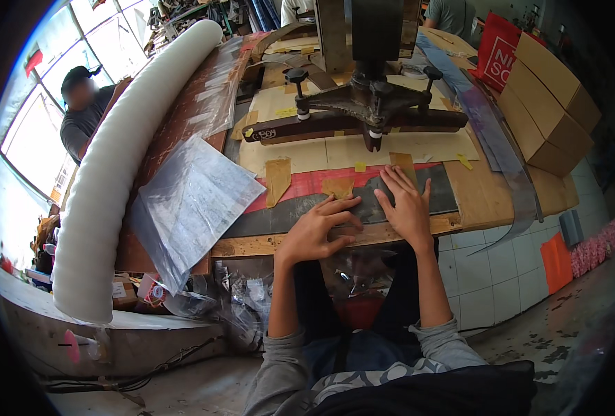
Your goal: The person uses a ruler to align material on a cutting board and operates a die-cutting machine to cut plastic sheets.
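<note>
My left hand [313, 230] rests at the near edge of the worktable, fingers apart and slightly bent over a dark grey sheet [279, 219]. It holds nothing that I can see. Farther right, my right hand [410, 213] lies with its fingers stretched across the same sheet, the fingertips by a piece of brown tape [402, 163]. A red strip [304, 182] runs along the far side of the grey sheet. More brown tape [277, 180] crosses it on the left. Just beyond my hands, a dark metal press bar [352, 127] hangs over a cream board [300, 156].
Clear plastic sheets [200, 191] lie at the left, beside a long white foam roll [113, 166]. Cardboard boxes [543, 114] and a red bag [496, 50] stand at the right. A person [78, 111] is beyond the roll. A wooden edge [248, 245] borders the table.
</note>
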The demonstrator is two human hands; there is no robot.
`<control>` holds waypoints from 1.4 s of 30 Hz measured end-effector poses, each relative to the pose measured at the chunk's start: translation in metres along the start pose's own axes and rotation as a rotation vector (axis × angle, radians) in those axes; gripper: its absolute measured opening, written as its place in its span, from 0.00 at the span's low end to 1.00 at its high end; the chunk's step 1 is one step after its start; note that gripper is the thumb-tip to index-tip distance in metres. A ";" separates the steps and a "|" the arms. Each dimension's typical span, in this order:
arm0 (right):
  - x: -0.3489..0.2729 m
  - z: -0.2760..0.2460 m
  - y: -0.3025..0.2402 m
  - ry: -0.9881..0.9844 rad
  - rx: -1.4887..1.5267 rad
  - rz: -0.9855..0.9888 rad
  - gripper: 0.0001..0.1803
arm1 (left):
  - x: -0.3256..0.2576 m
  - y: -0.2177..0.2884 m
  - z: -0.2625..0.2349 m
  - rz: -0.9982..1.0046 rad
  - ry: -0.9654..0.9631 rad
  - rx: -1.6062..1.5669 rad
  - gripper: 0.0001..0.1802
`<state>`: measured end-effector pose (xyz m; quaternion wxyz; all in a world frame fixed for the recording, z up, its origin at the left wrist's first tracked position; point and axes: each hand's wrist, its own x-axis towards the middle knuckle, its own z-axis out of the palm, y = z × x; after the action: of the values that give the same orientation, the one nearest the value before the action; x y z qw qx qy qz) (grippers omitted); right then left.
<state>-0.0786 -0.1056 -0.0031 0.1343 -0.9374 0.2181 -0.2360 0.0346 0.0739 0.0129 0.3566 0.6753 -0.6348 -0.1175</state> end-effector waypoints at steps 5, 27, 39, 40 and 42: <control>0.004 -0.002 0.006 -0.025 0.040 0.017 0.24 | -0.001 0.001 0.002 0.020 -0.007 0.015 0.14; 0.003 -0.011 0.013 -0.055 0.079 -0.016 0.24 | 0.007 0.006 0.003 0.055 -0.032 0.065 0.08; 0.005 -0.001 0.001 -0.045 0.082 -0.018 0.25 | -0.006 0.003 0.000 0.028 0.019 0.108 0.05; 0.003 -0.003 0.006 -0.044 0.068 0.000 0.25 | -0.001 0.003 0.001 0.044 -0.010 0.105 0.05; 0.000 -0.007 0.009 -0.038 0.062 -0.021 0.25 | 0.000 0.004 0.004 0.045 0.009 0.107 0.05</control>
<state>-0.0848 -0.1140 -0.0003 0.1649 -0.9394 0.1981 -0.2262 0.0289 0.0726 0.0129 0.3254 0.6795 -0.6536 -0.0722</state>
